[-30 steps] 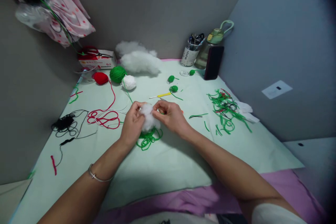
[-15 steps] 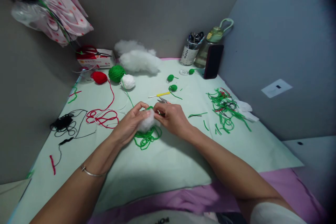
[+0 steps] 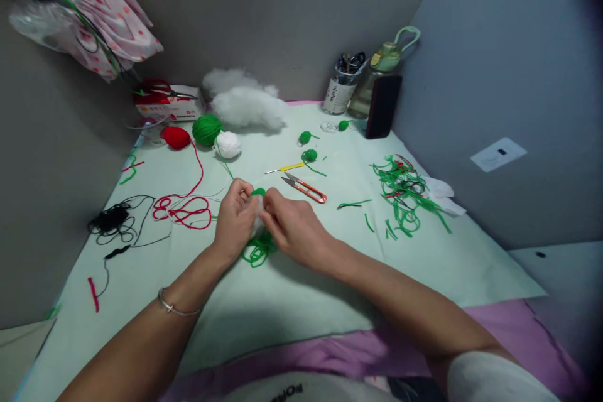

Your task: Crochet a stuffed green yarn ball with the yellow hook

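My left hand (image 3: 235, 220) is closed around a small green knitted or crocheted piece (image 3: 258, 191), of which only the top edge shows between the fingers. White fiber stuffing (image 3: 257, 224) bulges out below it, in the gap between the two hands. With bent fingers my right hand (image 3: 299, 226) pinches at the stuffing and touches the green piece. Loose loops of green yarn (image 3: 257, 254) lie on the cloth under the hands. Thread snips (image 3: 305, 188) with orange handles rest just beyond my right hand, near a yellow-handled crochet hook (image 3: 293, 168).
Red yarn (image 3: 176, 137), green yarn (image 3: 206, 130) and white yarn (image 3: 227, 145) balls stand back left, before a stuffing heap (image 3: 247, 105). Black yarn (image 3: 110, 220) lies left. Yarn scraps (image 3: 405, 191) cover the right. A phone (image 3: 384, 107) leans against a bottle (image 3: 365, 97).
Both hands have shifted slightly left and drawn closer together over the stuffing, so less of it shows. The snips, partly covered by my right hand before, are now fully visible.
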`<action>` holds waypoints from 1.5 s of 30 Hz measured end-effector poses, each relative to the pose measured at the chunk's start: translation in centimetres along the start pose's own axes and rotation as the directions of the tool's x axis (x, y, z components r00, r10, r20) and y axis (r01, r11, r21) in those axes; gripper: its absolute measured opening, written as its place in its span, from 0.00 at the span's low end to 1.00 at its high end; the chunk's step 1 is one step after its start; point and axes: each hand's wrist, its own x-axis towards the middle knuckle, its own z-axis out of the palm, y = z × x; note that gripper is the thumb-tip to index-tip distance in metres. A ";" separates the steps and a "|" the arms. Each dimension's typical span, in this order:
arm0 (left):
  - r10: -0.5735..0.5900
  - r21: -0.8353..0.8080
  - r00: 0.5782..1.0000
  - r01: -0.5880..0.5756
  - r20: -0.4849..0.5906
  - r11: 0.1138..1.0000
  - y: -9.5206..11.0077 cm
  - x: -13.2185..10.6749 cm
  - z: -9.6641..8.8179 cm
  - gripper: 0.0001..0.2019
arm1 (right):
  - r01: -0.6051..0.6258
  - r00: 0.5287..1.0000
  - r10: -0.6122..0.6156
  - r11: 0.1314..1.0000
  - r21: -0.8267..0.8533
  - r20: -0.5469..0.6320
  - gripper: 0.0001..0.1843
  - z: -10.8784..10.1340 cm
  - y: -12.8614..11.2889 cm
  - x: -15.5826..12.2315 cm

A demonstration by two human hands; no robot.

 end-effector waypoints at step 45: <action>-0.106 -0.170 0.994 0.101 -0.020 0.980 -0.6 0.0 0.6 0.14 | -0.054 0.998 0.050 0.989 0.137 0.032 0.02 -0.6 1.0 0.7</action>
